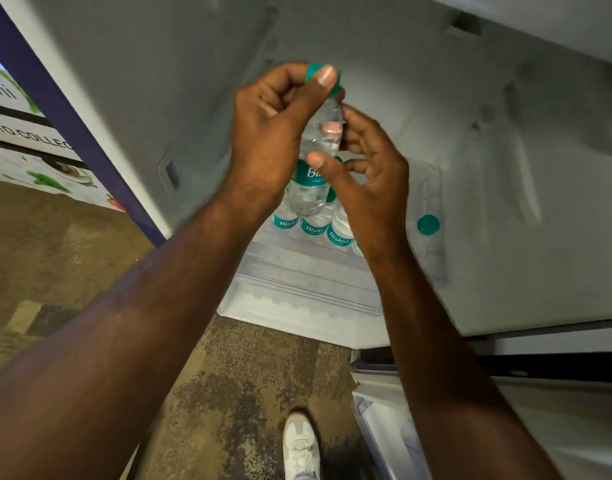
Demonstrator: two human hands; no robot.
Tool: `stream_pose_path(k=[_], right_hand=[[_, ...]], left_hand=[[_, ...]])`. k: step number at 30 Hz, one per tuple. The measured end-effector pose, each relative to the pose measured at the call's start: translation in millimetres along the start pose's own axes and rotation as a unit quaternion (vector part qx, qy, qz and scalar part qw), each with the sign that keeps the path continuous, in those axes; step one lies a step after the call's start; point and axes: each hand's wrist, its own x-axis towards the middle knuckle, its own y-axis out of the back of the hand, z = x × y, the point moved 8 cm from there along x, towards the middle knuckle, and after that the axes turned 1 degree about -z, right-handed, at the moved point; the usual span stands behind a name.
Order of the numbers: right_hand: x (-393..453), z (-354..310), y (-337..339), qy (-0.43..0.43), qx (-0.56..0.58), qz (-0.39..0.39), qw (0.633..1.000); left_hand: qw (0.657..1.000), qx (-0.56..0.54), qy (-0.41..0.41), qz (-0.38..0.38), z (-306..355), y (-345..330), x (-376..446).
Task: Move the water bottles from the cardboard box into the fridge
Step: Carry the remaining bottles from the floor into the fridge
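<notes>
Teal plastic caps the Bisleri water bottle (315, 157) that the person holds up inside the open fridge (436, 109), and that green cap (323, 77) sits right in the pinch of the left hand (273, 126), thumb across its front, the other fingers curled behind it. The clear body hangs below that grip, tilted a little, its teal label level with the right hand (370, 168). That hand closes on the bottle from the side, thumb lying over the label's upper edge and fingertips curled against the neck and shoulder behind. Below the held bottle, a row of standing bottles (313, 225) with the same labels sits on the white fridge shelf (297, 271), just beneath its base; whether they touch it I cannot tell. One more green cap (428, 224) shows to the right, by the wall. Down on the speckled floor (245, 375) is a white shoe (301, 445).
</notes>
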Motion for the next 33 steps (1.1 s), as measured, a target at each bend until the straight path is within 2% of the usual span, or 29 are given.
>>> stream_pose_path(k=[6, 9, 12, 14, 17, 19, 21, 24, 27, 33], right_hand=[[25.0, -6.8, 18.1, 0.014, -0.034, 0.040, 0.999], [33.5, -5.2, 32.6, 0.024, -0.044, 0.084, 0.995], [39.3, 0.0, 50.9, 0.020, -0.068, 0.146, 0.987], [42.5, 11.5, 64.2, -0.006, -0.098, 0.182, 0.978], [48.2, 29.9, 74.2, -0.054, -0.166, 0.193, 0.966], [50.2, 43.6, 73.3, -0.095, -0.206, 0.167, 0.959], [50.3, 56.7, 66.8, -0.133, -0.247, 0.118, 0.952], [50.6, 73.3, 52.7, -0.167, -0.309, 0.044, 0.935], [49.8, 88.5, 41.2, -0.209, -0.349, -0.007, 0.914], [45.4, 104.6, 24.1, -0.242, -0.384, -0.054, 0.889]], left_hand=[[0.999, 0.018, -0.020, -0.044, 5.1, -29.7, 21.0], [0.996, 0.041, -0.037, -0.065, 2.7, -42.7, 26.2], [0.979, 0.154, -0.070, -0.113, -9.7, -50.8, 23.7], [0.930, 0.327, -0.091, -0.142, -27.7, -46.9, 20.1], [0.788, 0.575, -0.073, -0.209, -65.6, -38.9, 6.3], [0.708, 0.661, -0.042, -0.247, -91.7, -31.7, -3.7], [0.657, 0.707, -0.010, -0.261, -111.2, -23.2, -9.7], [0.615, 0.741, 0.005, -0.269, -124.6, -18.1, -12.6], [0.593, 0.760, -0.001, -0.268, -129.9, -17.7, -12.5], [0.575, 0.774, -0.007, -0.266, -133.6, -16.2, -15.4]])
